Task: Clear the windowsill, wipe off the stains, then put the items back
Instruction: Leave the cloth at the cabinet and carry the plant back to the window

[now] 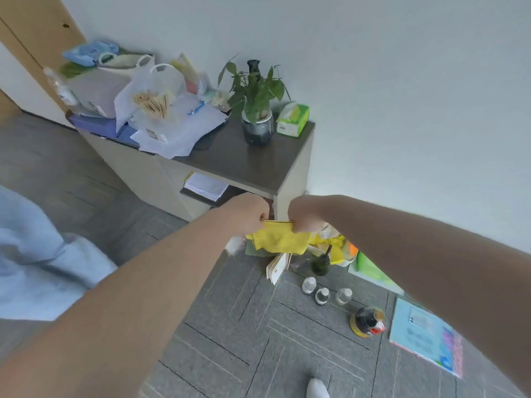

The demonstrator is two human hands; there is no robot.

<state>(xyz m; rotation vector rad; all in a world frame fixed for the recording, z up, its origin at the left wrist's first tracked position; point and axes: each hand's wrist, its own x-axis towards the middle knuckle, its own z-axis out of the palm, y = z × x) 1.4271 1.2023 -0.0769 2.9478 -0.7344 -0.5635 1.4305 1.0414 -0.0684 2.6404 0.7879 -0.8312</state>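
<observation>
Left hand: the left hand (249,211) is held out in front of the body, fingers curled, pinching the top edge of a bright yellow cleaning cloth (280,238) at its left corner.
Right hand: the right hand (304,214) is just beside the left, fingers curled, pinching the same top edge at its right corner.
Cloth: it hangs crumpled below both hands, in the air above the grey carpet-tile floor (258,326), in front of the low cabinet.
Cabinet: a low beige cabinet with a dark brown tabletop (244,165) stands against the white wall.
On the tabletop: a leafy green plant in a dark glass jar (257,129), a green and white tissue pack (293,119) just beside it, and at the left a pile of white plastic bags and papers (152,110).
On the floor: three small clear white-capped bottles (322,295) stand close together, a dark sauce bottle with a yellow label (366,321) near them, a light blue printed booklet (425,334) to the right, and a small dark green glass bottle (320,264) below the cloth.
</observation>
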